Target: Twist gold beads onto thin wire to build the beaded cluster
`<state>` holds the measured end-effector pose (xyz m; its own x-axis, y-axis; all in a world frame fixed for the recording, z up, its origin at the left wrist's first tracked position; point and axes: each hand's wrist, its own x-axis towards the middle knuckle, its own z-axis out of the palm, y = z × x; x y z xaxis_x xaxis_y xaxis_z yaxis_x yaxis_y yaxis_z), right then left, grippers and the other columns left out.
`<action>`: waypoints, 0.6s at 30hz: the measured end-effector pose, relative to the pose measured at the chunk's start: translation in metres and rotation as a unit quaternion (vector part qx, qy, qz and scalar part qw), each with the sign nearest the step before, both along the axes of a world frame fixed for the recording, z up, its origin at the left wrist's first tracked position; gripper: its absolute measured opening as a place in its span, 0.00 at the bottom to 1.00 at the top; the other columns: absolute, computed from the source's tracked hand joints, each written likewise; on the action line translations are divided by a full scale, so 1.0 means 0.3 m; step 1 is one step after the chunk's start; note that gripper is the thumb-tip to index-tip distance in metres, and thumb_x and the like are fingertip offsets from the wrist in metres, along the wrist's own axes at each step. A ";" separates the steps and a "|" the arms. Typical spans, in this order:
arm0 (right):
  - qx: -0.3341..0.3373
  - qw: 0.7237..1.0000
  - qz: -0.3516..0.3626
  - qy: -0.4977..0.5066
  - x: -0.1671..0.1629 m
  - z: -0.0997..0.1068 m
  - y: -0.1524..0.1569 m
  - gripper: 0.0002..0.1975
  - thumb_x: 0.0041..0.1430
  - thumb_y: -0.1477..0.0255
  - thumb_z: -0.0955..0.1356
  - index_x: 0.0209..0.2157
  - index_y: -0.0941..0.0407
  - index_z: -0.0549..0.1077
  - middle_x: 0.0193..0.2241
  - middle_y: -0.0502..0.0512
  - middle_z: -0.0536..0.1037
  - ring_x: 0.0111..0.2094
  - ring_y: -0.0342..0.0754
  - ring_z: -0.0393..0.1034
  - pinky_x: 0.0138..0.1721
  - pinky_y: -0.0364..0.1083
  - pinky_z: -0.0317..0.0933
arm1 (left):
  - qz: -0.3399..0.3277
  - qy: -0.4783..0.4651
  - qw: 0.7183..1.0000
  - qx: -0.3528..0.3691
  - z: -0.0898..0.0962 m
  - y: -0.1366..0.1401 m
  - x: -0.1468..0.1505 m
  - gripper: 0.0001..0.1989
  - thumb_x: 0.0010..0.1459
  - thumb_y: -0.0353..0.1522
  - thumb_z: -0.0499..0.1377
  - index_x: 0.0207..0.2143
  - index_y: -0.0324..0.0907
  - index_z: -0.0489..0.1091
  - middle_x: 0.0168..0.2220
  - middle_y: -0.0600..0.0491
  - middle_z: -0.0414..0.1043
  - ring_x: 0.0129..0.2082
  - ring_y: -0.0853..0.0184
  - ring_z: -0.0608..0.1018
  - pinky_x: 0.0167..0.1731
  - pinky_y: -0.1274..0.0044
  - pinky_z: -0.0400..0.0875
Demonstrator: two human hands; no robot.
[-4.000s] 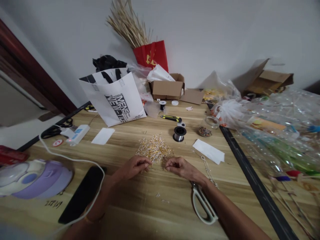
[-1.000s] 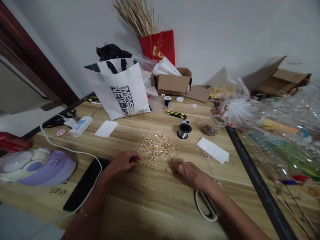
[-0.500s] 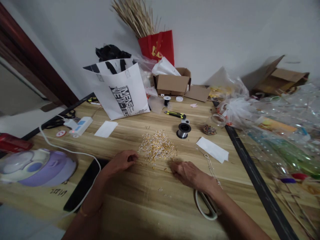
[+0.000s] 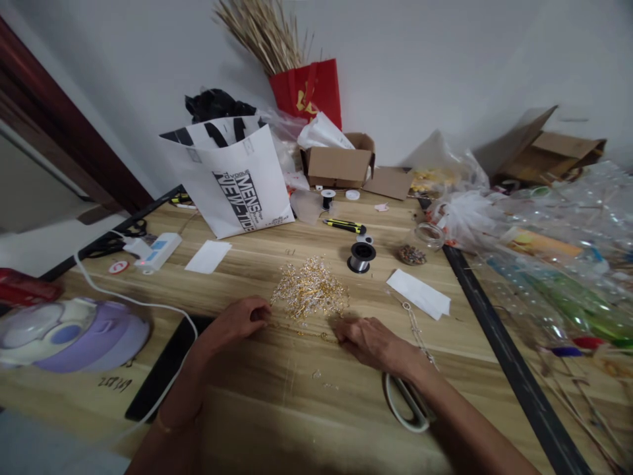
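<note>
A thin gold chain with small round pieces (image 4: 324, 336) stretches low over the wooden table between my hands. My left hand (image 4: 244, 316) is curled, its fingertips pinched at the chain's left end. At the other end my right hand (image 4: 368, 340) is closed, knuckles up, with the chain running in under its fingers. Just beyond the chain lies a loose heap of gold and clear beaded pieces (image 4: 310, 288). A few tiny clear pieces (image 4: 316, 374) lie nearer to me. Beside my right forearm rest a pale chain (image 4: 415, 330) and a white-rimmed looped object (image 4: 403, 406), partly hidden.
Behind the heap are a wire spool (image 4: 361, 257), a yellow-black utility knife (image 4: 345, 226) and a jar of beads (image 4: 413, 254). White paper (image 4: 419, 293) lies to the right. A white cable (image 4: 148, 302) crosses near my left arm, over a dark flat object (image 4: 163, 369).
More of the gold chain now shows, reaching across to my left fingertips. My hands have barely moved; the whole view has shifted slightly.
</note>
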<state>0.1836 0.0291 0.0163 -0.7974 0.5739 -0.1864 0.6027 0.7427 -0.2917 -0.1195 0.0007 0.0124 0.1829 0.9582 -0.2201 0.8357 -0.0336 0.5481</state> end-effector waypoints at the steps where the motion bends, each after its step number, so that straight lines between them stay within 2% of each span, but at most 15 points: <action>1: 0.004 1.000 -0.001 0.016 0.000 -0.004 0.001 0.04 0.57 0.77 0.62 0.31 0.57 0.67 0.30 0.54 0.74 0.32 0.45 0.68 0.30 0.42 0.52 | 0.005 0.002 1.000 0.016 0.009 -0.001 0.006 0.07 0.49 0.31 0.55 0.32 0.40 0.70 0.31 0.53 0.72 0.31 0.67 0.73 0.33 0.78 0.65; 4: 0.008 0.998 0.000 0.069 -0.007 -0.014 0.004 0.05 0.60 0.77 0.61 0.32 0.57 0.66 0.30 0.52 0.73 0.31 0.44 0.67 0.30 0.42 0.52 | 0.008 0.007 0.999 0.051 0.040 0.000 0.044 0.08 0.53 0.32 0.53 0.30 0.41 0.70 0.30 0.54 0.72 0.32 0.67 0.72 0.35 0.77 0.64; 9: 0.005 0.995 -0.008 0.103 -0.042 -0.037 -0.004 0.05 0.61 0.75 0.60 0.38 0.56 0.66 0.34 0.53 0.72 0.33 0.45 0.67 0.32 0.41 0.54 | -0.082 -0.021 0.993 0.079 0.072 0.009 0.183 0.09 0.56 0.30 0.51 0.28 0.40 0.70 0.30 0.53 0.71 0.32 0.67 0.71 0.35 0.78 0.63; 12: 0.019 0.996 -0.016 0.081 -0.059 -0.054 -0.013 0.05 0.61 0.75 0.60 0.39 0.56 0.66 0.37 0.54 0.72 0.35 0.46 0.68 0.33 0.41 0.55 | -0.144 0.000 0.987 0.078 0.053 0.007 0.262 0.08 0.55 0.28 0.51 0.27 0.39 0.70 0.29 0.52 0.70 0.33 0.66 0.71 0.35 0.77 0.62; 18: 0.039 0.996 -0.027 0.069 -0.069 -0.065 -0.022 0.07 0.63 0.75 0.58 0.38 0.56 0.66 0.36 0.54 0.72 0.33 0.45 0.68 0.32 0.41 0.55 | -0.186 0.011 0.979 0.082 -0.025 0.003 0.329 0.05 0.54 0.26 0.53 0.28 0.39 0.68 0.32 0.51 0.69 0.36 0.65 0.70 0.39 0.75 0.61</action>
<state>0.1631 0.0226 -0.0031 -0.7794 0.6258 -0.0296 0.6010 0.7335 -0.3174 -0.0207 0.0015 0.0047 0.5221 0.8494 -0.0771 0.7605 -0.4228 0.4929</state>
